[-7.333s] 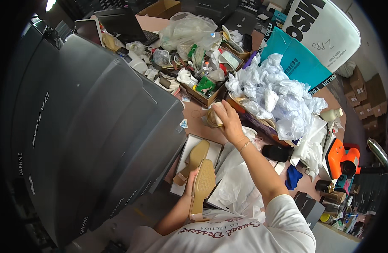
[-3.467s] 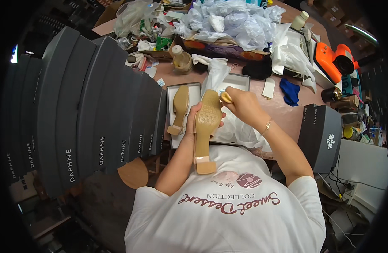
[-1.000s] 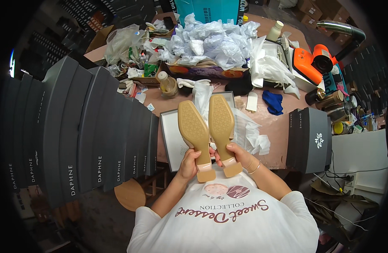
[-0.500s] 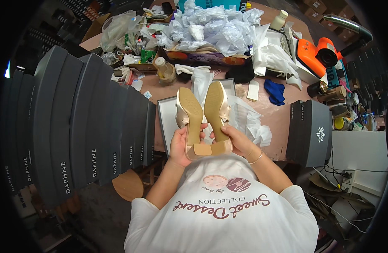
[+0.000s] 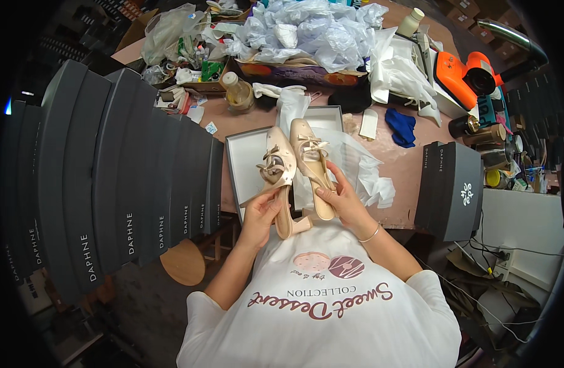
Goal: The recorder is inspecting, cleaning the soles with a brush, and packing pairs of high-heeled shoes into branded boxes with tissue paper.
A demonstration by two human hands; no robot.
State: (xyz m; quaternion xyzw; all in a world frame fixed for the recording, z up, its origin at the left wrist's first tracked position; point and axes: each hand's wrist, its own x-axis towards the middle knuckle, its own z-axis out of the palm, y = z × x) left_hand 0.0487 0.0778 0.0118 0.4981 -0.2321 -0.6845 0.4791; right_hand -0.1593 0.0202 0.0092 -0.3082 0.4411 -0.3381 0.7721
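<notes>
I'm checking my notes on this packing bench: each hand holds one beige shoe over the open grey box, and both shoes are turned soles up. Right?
Not quite. In the head view the left hand and right hand each hold a beige shoe over the open grey box, but both shoes show their bow-trimmed uppers, not their soles.

My left hand and right hand hold two beige bow-topped shoes side by side over the open grey cardboard box. Tall dark boxes stand on my left, crumpled white paper behind.
</notes>
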